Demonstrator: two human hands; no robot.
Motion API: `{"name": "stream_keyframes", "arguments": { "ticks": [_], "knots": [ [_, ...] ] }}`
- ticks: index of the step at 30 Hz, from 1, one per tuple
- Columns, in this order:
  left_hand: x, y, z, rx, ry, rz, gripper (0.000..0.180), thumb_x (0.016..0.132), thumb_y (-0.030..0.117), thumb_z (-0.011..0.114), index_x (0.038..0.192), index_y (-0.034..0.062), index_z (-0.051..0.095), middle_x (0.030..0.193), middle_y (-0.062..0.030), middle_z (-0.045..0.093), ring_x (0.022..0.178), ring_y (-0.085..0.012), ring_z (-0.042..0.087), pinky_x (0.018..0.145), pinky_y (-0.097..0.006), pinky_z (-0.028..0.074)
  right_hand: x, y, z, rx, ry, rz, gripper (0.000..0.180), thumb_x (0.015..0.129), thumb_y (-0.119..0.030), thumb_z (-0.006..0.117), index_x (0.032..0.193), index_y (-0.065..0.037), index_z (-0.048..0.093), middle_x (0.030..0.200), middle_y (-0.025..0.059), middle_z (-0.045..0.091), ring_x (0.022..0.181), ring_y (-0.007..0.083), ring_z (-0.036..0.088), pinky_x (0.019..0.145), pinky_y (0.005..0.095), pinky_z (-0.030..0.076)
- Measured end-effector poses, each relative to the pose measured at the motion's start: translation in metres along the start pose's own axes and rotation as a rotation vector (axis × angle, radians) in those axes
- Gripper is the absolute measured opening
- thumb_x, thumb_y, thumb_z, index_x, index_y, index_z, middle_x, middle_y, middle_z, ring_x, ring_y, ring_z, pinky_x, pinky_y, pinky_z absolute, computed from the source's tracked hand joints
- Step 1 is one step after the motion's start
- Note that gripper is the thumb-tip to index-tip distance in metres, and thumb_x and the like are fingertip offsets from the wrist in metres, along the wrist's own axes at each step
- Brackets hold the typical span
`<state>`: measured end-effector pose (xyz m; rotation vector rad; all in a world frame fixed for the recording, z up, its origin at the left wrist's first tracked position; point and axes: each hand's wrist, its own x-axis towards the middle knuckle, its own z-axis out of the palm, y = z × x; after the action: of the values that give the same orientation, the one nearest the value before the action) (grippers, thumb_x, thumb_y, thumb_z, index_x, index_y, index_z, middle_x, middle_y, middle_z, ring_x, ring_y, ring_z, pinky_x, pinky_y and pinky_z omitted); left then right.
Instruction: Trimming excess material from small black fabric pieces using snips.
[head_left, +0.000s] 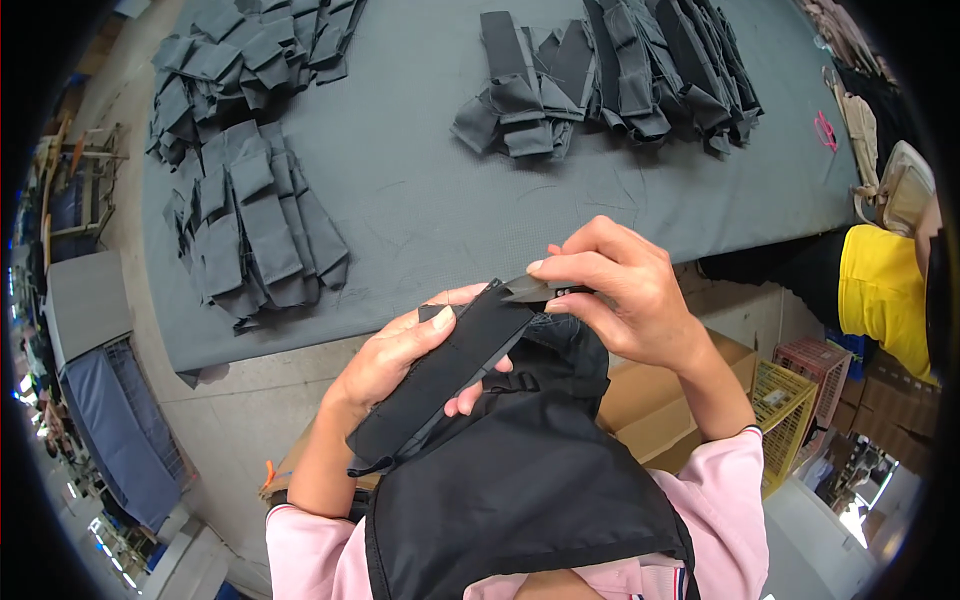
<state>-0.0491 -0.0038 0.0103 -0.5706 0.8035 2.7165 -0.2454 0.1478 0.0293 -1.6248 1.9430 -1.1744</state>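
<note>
My left hand (395, 355) grips a long dark fabric strip (430, 385), thumb on top and fingers curled under it. The strip runs diagonally, its lower end hanging near my left forearm and its upper end pointing at my right hand. In my right hand (620, 285) is a pair of thread snips (530, 289), pinched between thumb and fingers. Their pointed blades meet the strip's upper end; whether they touch a thread there is too small to tell. Both hands are in front of my black apron (520, 470), just off the table's near edge.
The grey-covered table (400, 200) carries piles of dark fabric pieces at the far left (230, 60), nearer left (260, 220) and far right (620, 75). Pink-handled scissors (825, 130) lie at its right side. Below right are a cardboard box (650, 400) and a yellow crate (780, 400).
</note>
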Motion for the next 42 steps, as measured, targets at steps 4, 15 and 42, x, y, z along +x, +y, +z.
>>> {"name": "stream_keyframes", "arguments": {
  "ticks": [4, 15, 42],
  "knots": [
    [0.001, 0.004, 0.005, 0.030, -0.035, -0.034, 0.059, 0.097, 0.033, 0.041, 0.140, -0.0026, 0.024, 0.099, -0.0223, 0.060, 0.062, -0.0212, 0.060, 0.055, -0.029, 0.049, 0.008, 0.002, -0.008, -0.108, -0.091, -0.166, 0.035, 0.059, -0.004, 0.075, 0.093, -0.007, 0.068, 0.075, 0.0051, 0.056, 0.066, 0.0221, 0.054, 0.067, 0.0338, 0.051],
    [0.004, 0.005, 0.006, 0.066, -0.040, -0.128, 0.061, 0.095, 0.036, 0.045, 0.139, -0.0032, 0.028, 0.100, -0.0192, 0.061, 0.063, -0.0191, 0.060, 0.053, -0.027, 0.049, 0.000, 0.008, -0.008, 0.066, -0.032, -0.038, 0.030, 0.062, -0.002, 0.074, 0.092, -0.006, 0.069, 0.074, 0.0064, 0.056, 0.065, 0.0220, 0.055, 0.069, 0.0339, 0.050],
    [0.021, -0.017, 0.016, 1.562, 0.709, 0.866, 0.048, 0.064, 0.005, 0.078, 0.108, 0.0070, 0.059, 0.101, -0.0124, 0.047, 0.084, -0.0230, 0.052, 0.070, -0.031, 0.047, -0.019, -0.004, 0.042, -0.059, 0.350, 0.182, 0.022, 0.070, -0.001, 0.070, 0.092, -0.005, 0.066, 0.073, 0.0067, 0.052, 0.057, 0.0189, 0.053, 0.053, 0.0292, 0.044]
  ]
}}
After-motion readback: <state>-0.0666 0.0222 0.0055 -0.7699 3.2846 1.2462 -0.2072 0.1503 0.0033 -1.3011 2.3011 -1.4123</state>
